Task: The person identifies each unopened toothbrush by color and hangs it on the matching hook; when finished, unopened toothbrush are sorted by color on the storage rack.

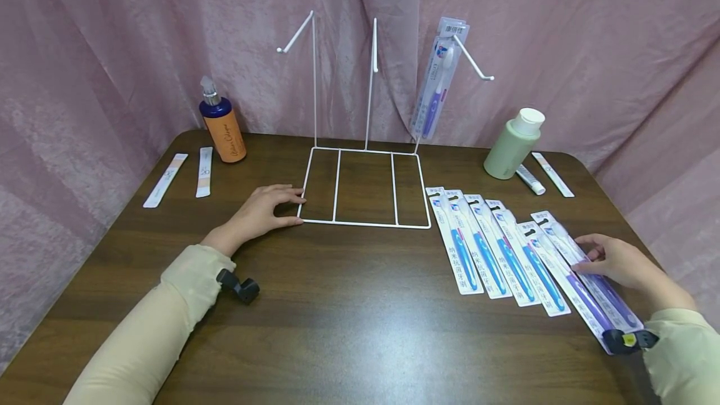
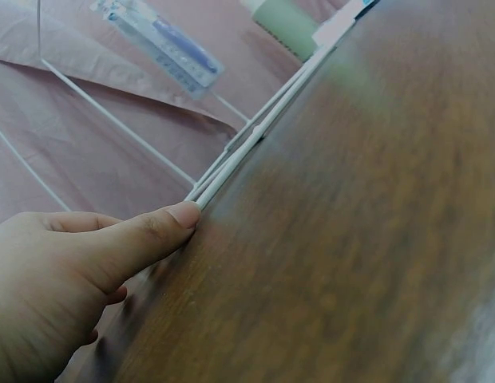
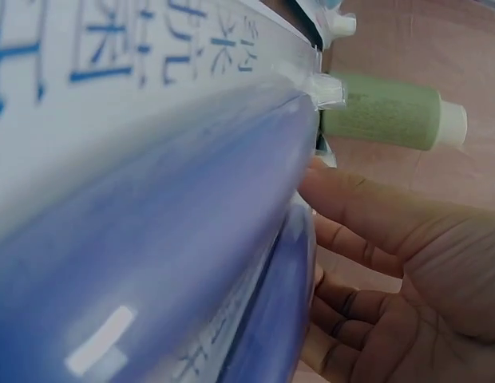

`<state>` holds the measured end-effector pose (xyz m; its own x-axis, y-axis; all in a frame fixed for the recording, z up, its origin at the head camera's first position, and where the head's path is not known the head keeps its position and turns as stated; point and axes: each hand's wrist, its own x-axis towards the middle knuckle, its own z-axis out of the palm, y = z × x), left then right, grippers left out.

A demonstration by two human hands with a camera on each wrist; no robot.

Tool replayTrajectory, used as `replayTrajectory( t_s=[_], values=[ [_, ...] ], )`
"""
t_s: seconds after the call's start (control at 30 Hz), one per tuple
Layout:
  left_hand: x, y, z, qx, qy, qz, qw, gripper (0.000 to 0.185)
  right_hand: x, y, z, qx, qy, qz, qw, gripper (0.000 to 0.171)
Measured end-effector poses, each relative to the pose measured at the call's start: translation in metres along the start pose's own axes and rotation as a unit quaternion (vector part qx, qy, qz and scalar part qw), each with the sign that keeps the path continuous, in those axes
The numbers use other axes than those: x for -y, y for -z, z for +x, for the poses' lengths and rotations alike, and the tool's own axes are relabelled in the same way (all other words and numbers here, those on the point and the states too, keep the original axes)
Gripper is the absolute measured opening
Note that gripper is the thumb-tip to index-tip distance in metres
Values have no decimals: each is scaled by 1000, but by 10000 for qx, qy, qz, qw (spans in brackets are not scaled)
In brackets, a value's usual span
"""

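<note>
Head view: left hand (image 1: 264, 211) flat on the table (image 1: 349, 317), fingers relaxed, fingertips touching the front-left corner of the white wire rack (image 1: 365, 189), holding nothing. Right hand (image 1: 615, 261) rests on the rightmost purple toothbrush pack (image 1: 590, 280), at the right end of the row of blue toothbrush packs (image 1: 495, 252); fingers lie over it, grip not clear here. One more pack (image 1: 439, 80) hangs on the rack's right hook. Left wrist view: thumb (image 2: 152, 231) pressed against the rack's base wire (image 2: 247, 144), fingers not wrapped round it. Right wrist view: purple pack fills the frame, fingers (image 3: 367, 207) curl loosely beside its edge; can't tell if clamped. Green bottle (image 3: 383, 112) behind.
</note>
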<state>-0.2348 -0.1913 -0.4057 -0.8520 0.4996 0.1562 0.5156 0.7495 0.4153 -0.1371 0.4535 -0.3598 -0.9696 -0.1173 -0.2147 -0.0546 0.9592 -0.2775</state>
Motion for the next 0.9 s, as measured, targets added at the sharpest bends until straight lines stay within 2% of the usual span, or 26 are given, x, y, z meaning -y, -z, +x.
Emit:
replayTrajectory(
  t_s=[0.3,0.53,0.9],
  values=[
    [-1,1,1,18,-5,7,10000,49,-4,0,-3,-372,2,151,9992,55],
    [-1,1,0,43,20,8,10000,50,-5,4,-7,-558,74,147,9983,52],
    [0,1,0,93,40,3,9999,51,2,33,-11,-1232,106,84,9923,48]
  ],
)
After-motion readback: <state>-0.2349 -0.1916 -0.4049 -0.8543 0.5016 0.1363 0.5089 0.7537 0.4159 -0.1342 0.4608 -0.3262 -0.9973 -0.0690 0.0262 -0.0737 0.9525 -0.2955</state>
